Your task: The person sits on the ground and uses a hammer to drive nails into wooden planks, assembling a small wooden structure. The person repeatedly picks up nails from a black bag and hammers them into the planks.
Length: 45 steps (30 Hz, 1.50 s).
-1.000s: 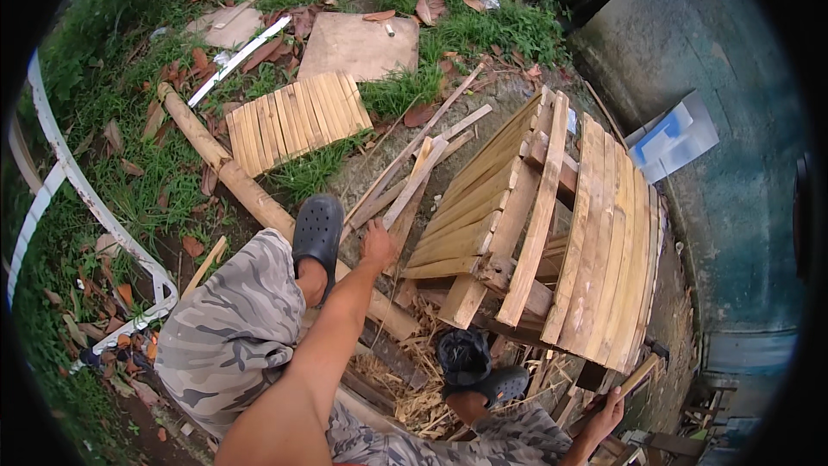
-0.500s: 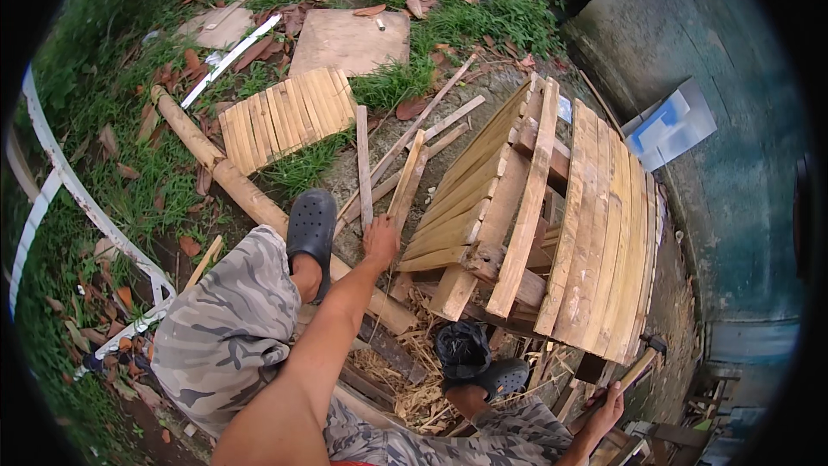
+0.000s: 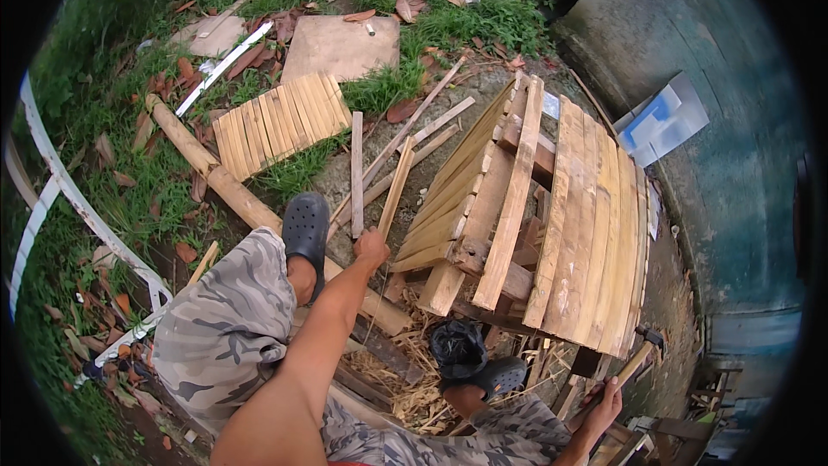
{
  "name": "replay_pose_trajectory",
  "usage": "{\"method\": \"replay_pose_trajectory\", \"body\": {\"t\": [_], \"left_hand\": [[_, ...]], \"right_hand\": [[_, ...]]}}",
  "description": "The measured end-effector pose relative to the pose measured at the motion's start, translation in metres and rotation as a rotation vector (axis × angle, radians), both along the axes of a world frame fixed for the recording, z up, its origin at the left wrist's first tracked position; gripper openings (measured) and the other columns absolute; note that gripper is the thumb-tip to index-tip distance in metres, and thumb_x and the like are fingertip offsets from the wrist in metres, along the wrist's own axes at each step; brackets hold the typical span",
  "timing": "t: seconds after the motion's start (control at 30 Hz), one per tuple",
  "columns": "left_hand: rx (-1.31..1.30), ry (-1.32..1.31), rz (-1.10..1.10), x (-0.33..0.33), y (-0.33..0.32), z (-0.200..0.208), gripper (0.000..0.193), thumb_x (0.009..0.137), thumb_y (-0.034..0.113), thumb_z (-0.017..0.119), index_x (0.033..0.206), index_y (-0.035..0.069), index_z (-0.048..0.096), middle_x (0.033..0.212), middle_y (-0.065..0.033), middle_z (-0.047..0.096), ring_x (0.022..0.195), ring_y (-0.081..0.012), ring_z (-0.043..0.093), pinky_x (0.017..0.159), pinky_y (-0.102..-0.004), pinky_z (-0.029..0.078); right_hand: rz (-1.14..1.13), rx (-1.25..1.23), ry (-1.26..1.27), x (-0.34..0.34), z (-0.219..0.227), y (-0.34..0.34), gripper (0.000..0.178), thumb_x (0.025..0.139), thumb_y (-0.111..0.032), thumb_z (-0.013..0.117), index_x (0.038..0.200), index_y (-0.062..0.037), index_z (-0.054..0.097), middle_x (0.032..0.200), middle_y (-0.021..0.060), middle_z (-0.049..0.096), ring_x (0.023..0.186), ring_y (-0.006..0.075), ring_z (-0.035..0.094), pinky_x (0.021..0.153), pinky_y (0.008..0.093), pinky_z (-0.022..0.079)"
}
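Observation:
My left hand (image 3: 371, 247) is closed around the lower end of a narrow wooden slat (image 3: 398, 181), which points up and away from me. Just left of it, a greyish wooden strip (image 3: 357, 174) stands close to my fingers. My right hand (image 3: 606, 403) grips a hammer (image 3: 636, 363) by its wooden handle, the dark head pointing away at the right. Between the hands stands a wooden frame (image 3: 503, 198) covered in split slats, its right side a panel of yellowish slats (image 3: 593, 233). A gap between the panels shows inner beams.
A slatted panel (image 3: 280, 125) lies on the grass beside a bamboo pole (image 3: 197, 158). Beyond is a flat board (image 3: 342, 47). Near my feet are a black plastic bag (image 3: 457, 349) and wood shavings (image 3: 416, 397). A bluish wall (image 3: 733, 121) rises at the right.
My left hand has shifted slightly, and the slat it holds now stands apart as a single narrow piece. My right hand still holds the hammer. The view has moved a little.

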State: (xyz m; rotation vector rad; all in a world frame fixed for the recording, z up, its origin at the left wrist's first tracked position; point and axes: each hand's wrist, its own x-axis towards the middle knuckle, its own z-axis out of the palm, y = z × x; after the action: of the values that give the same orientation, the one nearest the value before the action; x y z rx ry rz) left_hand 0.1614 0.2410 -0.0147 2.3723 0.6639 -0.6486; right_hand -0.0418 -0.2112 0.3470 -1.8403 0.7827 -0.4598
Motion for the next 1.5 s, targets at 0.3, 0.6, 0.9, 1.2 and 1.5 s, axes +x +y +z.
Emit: {"method": "replay_pose_trajectory", "body": {"t": [0.3,0.6,0.9,1.2,1.5], "left_hand": [[-0.087,0.013,0.031,-0.022,0.005,-0.019,0.048,0.093,0.025,0.066,0.130,-0.003,0.053,0.127,-0.0246,0.061,0.121,-0.0414,0.061,0.100,-0.0489,0.052],[-0.090,-0.060,-0.067,-0.038,-0.003,0.003,0.053,0.090,0.034,0.065,0.125,-0.004,0.056,0.122,-0.0275,0.064,0.112,-0.0443,0.064,0.096,-0.0508,0.052],[-0.341,-0.232,0.348,-0.015,0.009,0.049,0.054,0.095,0.041,0.059,0.133,0.003,0.055,0.117,-0.0224,0.068,0.107,-0.0416,0.065,0.093,-0.0501,0.050],[-0.289,-0.712,0.514,0.030,0.030,0.164,0.053,0.104,0.042,0.047,0.134,0.000,0.057,0.120,-0.0264,0.066,0.111,-0.0428,0.064,0.094,-0.0486,0.047],[-0.236,-1.049,0.108,0.017,-0.008,0.386,0.051,0.104,0.032,0.052,0.142,-0.002,0.051,0.123,-0.0274,0.066,0.114,-0.0404,0.064,0.098,-0.0426,0.048]], "right_hand": [[0.027,0.016,-0.014,-0.006,-0.001,-0.001,0.033,0.104,-0.037,0.060,0.101,-0.0038,0.062,0.066,0.0020,0.057,0.047,0.0094,0.052,0.041,0.0238,0.039],[0.030,0.029,-0.022,-0.011,0.001,0.004,0.033,0.103,-0.038,0.060,0.100,-0.0051,0.062,0.068,0.0020,0.058,0.047,0.0091,0.051,0.041,0.0240,0.039],[0.041,0.096,-0.084,-0.017,0.030,0.022,0.034,0.104,-0.038,0.060,0.102,-0.0043,0.063,0.068,0.0019,0.058,0.047,0.0099,0.052,0.043,0.0241,0.041],[0.098,0.227,-0.147,-0.025,0.054,0.037,0.033,0.104,-0.036,0.059,0.103,-0.0033,0.062,0.068,0.0024,0.058,0.050,0.0094,0.053,0.044,0.0240,0.041],[0.102,0.292,-0.138,-0.037,0.063,0.033,0.032,0.105,-0.035,0.059,0.102,-0.0027,0.063,0.067,0.0017,0.058,0.052,0.0084,0.053,0.047,0.0237,0.041]]}}
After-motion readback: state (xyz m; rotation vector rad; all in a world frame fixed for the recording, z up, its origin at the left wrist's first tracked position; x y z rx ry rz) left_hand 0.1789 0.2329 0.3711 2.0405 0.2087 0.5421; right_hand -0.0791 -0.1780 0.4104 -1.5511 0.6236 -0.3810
